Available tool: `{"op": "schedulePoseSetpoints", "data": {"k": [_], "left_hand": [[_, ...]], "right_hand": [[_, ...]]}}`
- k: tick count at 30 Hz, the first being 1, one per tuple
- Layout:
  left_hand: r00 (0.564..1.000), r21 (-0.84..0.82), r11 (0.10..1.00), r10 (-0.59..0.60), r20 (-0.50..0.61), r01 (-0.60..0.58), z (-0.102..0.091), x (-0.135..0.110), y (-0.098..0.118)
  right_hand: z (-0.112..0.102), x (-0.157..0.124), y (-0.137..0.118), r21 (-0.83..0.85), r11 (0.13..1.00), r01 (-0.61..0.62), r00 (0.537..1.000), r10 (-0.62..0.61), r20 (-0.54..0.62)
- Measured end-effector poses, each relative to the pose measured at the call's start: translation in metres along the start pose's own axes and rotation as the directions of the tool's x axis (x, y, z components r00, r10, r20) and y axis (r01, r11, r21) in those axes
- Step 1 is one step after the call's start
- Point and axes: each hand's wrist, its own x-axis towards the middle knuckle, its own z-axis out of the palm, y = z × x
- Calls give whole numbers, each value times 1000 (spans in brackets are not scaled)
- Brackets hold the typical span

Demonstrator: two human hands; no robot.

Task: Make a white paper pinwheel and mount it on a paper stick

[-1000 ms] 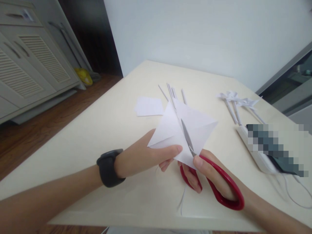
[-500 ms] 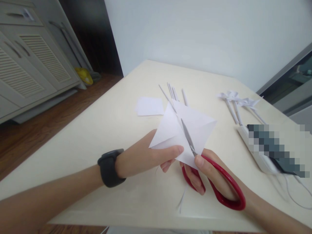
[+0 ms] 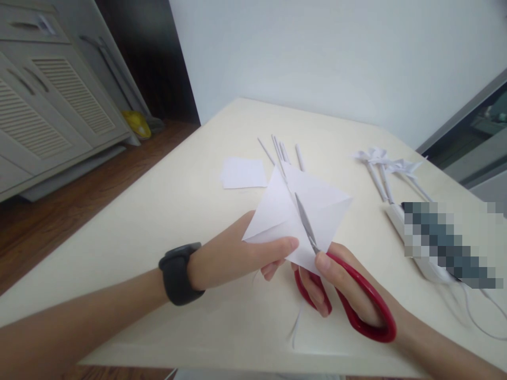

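My left hand (image 3: pixel 257 256) pinches a square sheet of white paper (image 3: pixel 328 195) near its lower left edge, thumb on top and fingers beneath. Diagonal creases cross the sheet, and a slit runs in from its far corner. In my right hand (image 3: pixel 336 277) are scissors with red handles (image 3: pixel 368 295), my thumb through one loop and fingers through the other. One scissor blade (image 3: pixel 304 216) lies over the paper, pointing away toward the far corner; the other blade is hidden underneath. A black watch (image 3: pixel 180 274) sits on my left wrist.
A small stack of white paper (image 3: pixel 243 173) lies behind my left hand. Several rolled paper sticks (image 3: pixel 300 157) rest beyond the sheet. At right are paper pinwheels (image 3: pixel 378 154) on sticks, beside a white object (image 3: pixel 415 253) with a partly blurred-out dark top. A thin strip (image 3: pixel 296 327) lies near the front.
The scissor handles have drawn slightly closer together as my right fingers moved a little. The paper and my left hand stay nearly in place.
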Motion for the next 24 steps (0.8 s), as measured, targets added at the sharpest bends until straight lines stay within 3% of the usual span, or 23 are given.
{"op": "schedulePoseSetpoints", "data": {"k": [10,13,16,19,21,24], "left_hand": [[1000,9,1000,-22,14,22,-2,-2,-1],[999,-36,999,-10,-39,9,-2,-2,-2],[984,-156,985,47,-174,-75,-5,-1,-2],[959,-398,905,37,-280,-152,-13,0,-1],[952,-531,831,-3,-305,-167,-19,1,0],[956,-588,791,-13,-292,-169,-27,4,-1]], "right_hand": [[2,3,-1,7,1000,-7,1000,7,6],[2,2,-4,21,999,29,999,-30,21],[2,0,-7,44,998,48,997,-51,64],[3,1,-7,117,993,0,992,-15,125],[3,3,-6,164,986,-40,988,15,152],[2,7,-2,266,963,-44,993,13,119]]}}
